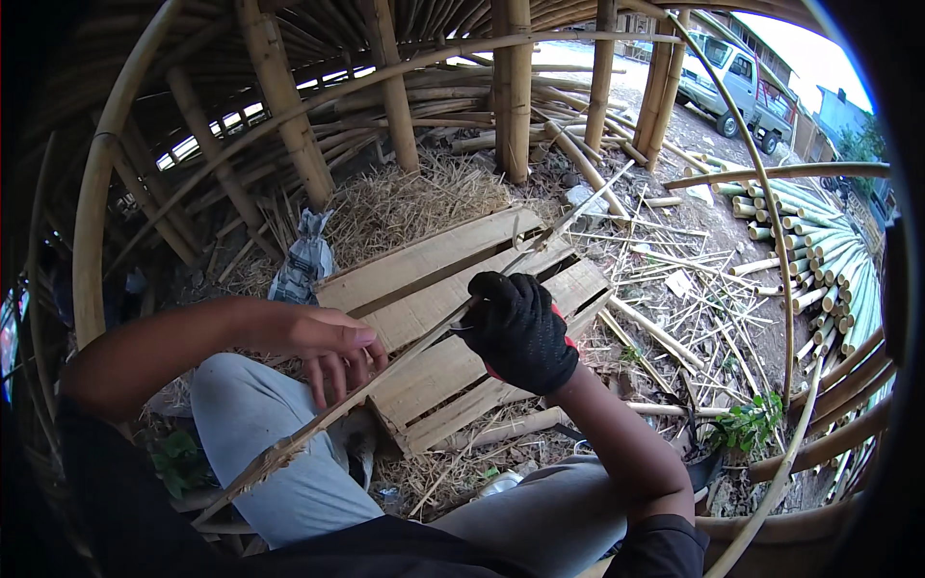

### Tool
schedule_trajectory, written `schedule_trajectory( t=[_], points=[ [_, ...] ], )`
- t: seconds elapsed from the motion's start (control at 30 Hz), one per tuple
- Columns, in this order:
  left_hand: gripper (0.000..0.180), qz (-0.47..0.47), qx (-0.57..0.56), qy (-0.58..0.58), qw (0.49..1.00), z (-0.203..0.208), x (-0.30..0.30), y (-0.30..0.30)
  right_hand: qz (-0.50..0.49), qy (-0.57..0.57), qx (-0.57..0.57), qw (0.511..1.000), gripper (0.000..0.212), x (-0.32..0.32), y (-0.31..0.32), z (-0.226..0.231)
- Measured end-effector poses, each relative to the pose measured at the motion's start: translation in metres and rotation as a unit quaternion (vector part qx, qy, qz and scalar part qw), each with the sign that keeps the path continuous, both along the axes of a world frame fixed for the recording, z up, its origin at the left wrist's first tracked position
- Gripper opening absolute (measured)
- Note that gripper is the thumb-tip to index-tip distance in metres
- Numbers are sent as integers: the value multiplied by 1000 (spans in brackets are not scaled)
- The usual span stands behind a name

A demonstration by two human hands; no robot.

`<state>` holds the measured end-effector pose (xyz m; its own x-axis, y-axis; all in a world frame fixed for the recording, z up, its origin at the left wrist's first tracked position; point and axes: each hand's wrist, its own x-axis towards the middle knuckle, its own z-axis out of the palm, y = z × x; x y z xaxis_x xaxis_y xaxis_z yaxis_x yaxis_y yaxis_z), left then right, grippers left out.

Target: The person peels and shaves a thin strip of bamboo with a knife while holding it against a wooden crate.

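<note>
A long split bamboo strip (pixel 405 361) slants across my lap from the lower left to the upper right, its near end frayed. In a black glove, my right hand (pixel 520 332) is closed around the strip at mid-length. A small shiny edge shows by its fingers and a bit of red behind the glove; what they belong to I cannot make out. My bare left hand (pixel 332 349) is beside the strip on the left, thumb out and fingers loosely bent and apart, gripping nothing. Beneath both hands is a slatted wooden crate (pixel 424 313).
A crumpled sack (pixel 303 258) lies left of the crate, with dry shavings (pixel 414 207) behind it. Bamboo posts (pixel 513 96) and a curved pole (pixel 101 193) frame the space. Cut green poles (pixel 819 250) are stacked at right; a small truck (pixel 727 82) stands beyond.
</note>
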<state>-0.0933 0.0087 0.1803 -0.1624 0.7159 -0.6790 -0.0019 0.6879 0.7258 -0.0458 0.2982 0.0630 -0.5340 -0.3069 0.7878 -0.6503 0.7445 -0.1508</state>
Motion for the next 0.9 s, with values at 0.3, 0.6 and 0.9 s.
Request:
schedule_trajectory(
  t=[0.3,0.6,0.9],
  points=[
    [35,234,198,-130,943,-77,37,25,66,-6,-12,998,38,28,-28,8],
    [34,245,198,-34,949,-113,50,30,23,-343,8,939,23,26,32,50],
    [34,260,201,-62,942,-139,33,43,-133,-345,-302,879,15,18,55,-19]
  ],
)
